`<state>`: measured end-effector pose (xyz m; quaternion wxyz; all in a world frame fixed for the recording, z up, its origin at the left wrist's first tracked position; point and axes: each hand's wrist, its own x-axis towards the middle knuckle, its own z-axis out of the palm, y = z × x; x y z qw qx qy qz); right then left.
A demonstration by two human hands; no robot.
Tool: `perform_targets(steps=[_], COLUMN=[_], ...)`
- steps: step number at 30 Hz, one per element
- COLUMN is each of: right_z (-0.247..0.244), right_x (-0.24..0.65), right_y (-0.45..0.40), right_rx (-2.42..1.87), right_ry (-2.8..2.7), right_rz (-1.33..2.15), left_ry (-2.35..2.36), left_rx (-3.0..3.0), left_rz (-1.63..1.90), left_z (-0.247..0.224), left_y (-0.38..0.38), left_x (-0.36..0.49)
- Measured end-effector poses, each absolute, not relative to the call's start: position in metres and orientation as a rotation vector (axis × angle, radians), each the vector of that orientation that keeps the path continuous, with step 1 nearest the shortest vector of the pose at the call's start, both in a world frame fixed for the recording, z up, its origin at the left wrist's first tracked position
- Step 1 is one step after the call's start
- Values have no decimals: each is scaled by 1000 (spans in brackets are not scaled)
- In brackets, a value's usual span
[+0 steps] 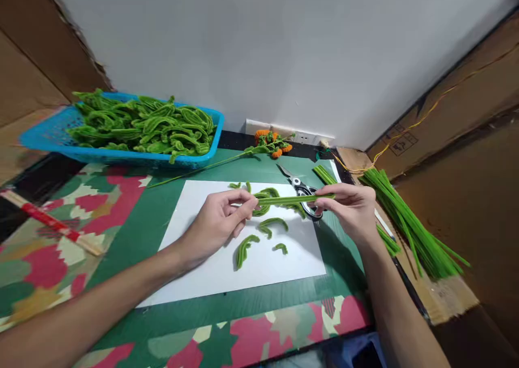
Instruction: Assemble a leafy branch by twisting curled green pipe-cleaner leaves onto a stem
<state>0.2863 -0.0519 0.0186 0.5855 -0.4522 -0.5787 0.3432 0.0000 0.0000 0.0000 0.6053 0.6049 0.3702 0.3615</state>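
Between my two hands a green pipe cleaner (290, 199), which may be doubled, stretches level above a white sheet of paper (194, 276). My left hand (221, 216) pinches its left end between thumb and forefinger. At the other end my right hand (351, 208) pinches it the same way. Below lie several short bent green pieces (245, 249) and a coiled bunch (265, 206), partly hidden by the held strand. Scissors (298, 183) with black handles rest at the paper's upper right, close behind my right hand.
A blue basket (214, 135) heaped with bent green pieces (154, 125) stands at back left. An orange flower (267, 138) on a long stem lies behind the paper. Long green pipe cleaners (413, 227) lie at right on cardboard, and red-wrapped chopsticks (52, 222) at left. A wall closes the back.
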Motion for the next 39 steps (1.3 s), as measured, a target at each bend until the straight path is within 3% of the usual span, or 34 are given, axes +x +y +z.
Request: perform_targets(steps=[21, 30, 39], right_z=[23, 22, 22], right_x=[285, 285, 285], right_y=[-53, -52, -53], right_rx=[-977, -1011, -1034], right_ry=[-1324, -1316, -1311], right_rz=[620, 751, 660], left_ry=[884, 902, 894], left_rx=[1495, 1472, 1494], left_rz=[975, 991, 963], left_z=[5, 4, 5], left_y=[-10, -9, -11], left_x=[4, 3, 3])
